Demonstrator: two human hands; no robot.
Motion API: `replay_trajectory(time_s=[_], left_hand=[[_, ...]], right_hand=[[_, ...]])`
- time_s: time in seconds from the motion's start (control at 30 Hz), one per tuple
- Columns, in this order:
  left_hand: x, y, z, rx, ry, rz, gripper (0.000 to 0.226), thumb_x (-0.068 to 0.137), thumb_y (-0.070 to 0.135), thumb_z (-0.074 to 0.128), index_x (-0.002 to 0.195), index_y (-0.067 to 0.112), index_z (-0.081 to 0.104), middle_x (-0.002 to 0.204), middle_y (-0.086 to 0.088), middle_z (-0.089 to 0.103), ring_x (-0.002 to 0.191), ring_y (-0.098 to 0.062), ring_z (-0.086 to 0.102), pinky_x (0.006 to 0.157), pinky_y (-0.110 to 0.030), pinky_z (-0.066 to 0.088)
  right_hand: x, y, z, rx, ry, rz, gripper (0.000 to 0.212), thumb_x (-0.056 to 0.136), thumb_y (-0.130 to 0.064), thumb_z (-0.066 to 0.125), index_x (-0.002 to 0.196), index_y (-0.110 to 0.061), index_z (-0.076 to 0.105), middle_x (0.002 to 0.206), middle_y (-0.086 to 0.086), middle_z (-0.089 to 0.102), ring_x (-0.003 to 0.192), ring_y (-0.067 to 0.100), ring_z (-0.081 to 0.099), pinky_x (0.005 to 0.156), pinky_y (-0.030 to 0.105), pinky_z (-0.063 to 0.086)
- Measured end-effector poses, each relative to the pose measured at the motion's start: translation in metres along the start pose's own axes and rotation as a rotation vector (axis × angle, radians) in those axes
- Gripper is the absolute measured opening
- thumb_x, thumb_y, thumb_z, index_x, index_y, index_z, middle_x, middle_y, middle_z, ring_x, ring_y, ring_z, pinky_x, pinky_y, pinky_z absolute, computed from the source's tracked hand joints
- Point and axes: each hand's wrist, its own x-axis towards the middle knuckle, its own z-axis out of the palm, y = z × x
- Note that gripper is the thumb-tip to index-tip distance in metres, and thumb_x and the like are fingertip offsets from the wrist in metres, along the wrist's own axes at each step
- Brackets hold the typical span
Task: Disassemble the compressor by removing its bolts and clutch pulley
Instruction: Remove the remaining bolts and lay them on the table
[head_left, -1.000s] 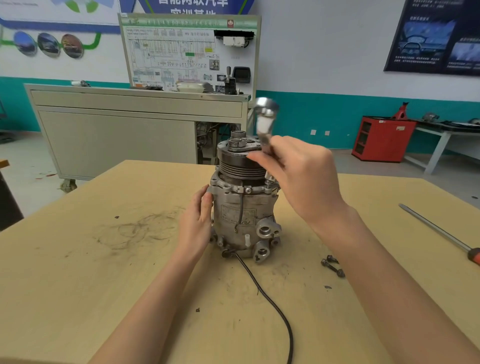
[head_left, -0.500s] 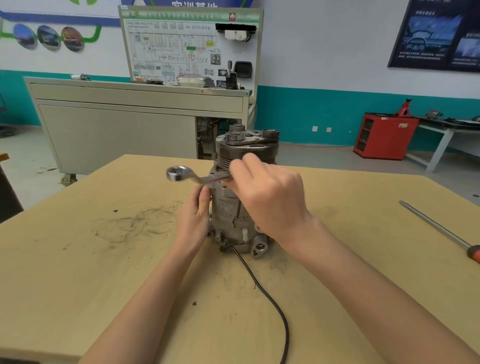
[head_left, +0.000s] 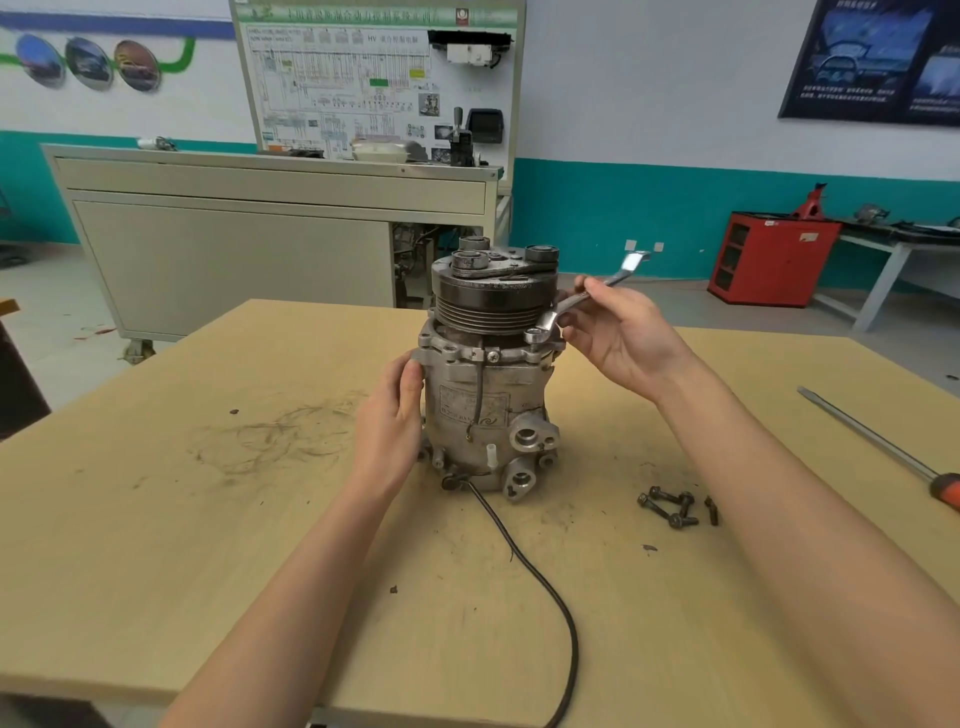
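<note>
Cast-metal compressor (head_left: 488, 415) upright mid-table (head_left: 156, 545): likely heavy, rigid, greasy. Left hand (head_left: 392, 426) flat, bracing body. Right hand (head_left: 618, 338) pinching wrench (head_left: 582, 301) on flange bolt (head_left: 535, 335). Grip housing, not pulley (head_left: 493, 299).

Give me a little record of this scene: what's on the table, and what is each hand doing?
table: wooden, scuffed
compressor: upright, pulley on top
left hand: presses compressor's side
right hand: holds wrench, ring end just below pulley
bolts: loose, right of compressor
screwdriver: far right, untouched
cable: runs from compressor's base to table's near edge
</note>
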Motion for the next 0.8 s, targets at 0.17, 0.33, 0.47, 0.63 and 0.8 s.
replay_trajectory(time_s=[0.17,0.33,0.47,0.63,0.8], left_hand=[[0.001,-0.001,0.000,-0.002,0.001,-0.008,0.039,0.103,0.036,0.032,0.129,0.018,0.055,0.120,0.003,0.064,0.112,-0.015,0.058,0.098,-0.036,0.045],[0.000,0.000,0.000,0.016,0.000,-0.011,0.040,0.103,0.036,0.031,0.129,0.018,0.055,0.119,0.003,0.064,0.111,-0.014,0.058,0.098,-0.037,0.046],[0.000,0.002,0.000,0.000,0.001,-0.023,0.041,0.102,0.035,0.033,0.131,0.015,0.054,0.123,-0.001,0.063,0.114,-0.016,0.057,0.101,-0.039,0.044],[-0.001,0.005,0.000,0.011,0.002,-0.027,0.044,0.102,0.035,0.033,0.132,0.011,0.054,0.124,-0.004,0.063,0.115,-0.018,0.057,0.100,-0.038,0.044],[-0.001,0.005,0.001,0.043,0.021,-0.035,0.039,0.104,0.027,0.034,0.127,0.006,0.056,0.118,-0.005,0.063,0.106,-0.017,0.057,0.087,-0.030,0.043]], right_hand=[[0.004,-0.011,-0.001,-0.160,0.064,-0.058,0.023,0.099,-0.017,0.041,0.084,-0.006,0.056,0.074,0.009,0.072,0.068,0.018,0.070,0.057,0.022,0.055],[-0.016,-0.033,0.033,-0.763,0.230,-0.502,0.020,0.095,-0.019,0.052,0.076,-0.014,0.057,0.059,0.000,0.068,0.055,0.018,0.068,0.049,0.022,0.054],[-0.031,-0.030,0.078,-1.436,0.143,-0.892,0.018,0.091,-0.021,0.058,0.083,-0.007,0.066,0.062,0.003,0.064,0.049,0.017,0.061,0.054,0.031,0.053],[-0.036,-0.013,0.109,-2.041,-0.021,-0.877,0.032,0.098,-0.035,0.043,0.100,-0.010,0.063,0.082,0.005,0.067,0.069,0.026,0.064,0.062,0.034,0.051],[-0.039,0.023,0.117,-2.355,0.100,-1.109,0.020,0.084,-0.013,0.051,0.074,-0.022,0.065,0.062,-0.005,0.063,0.049,0.011,0.061,0.040,0.021,0.038]])
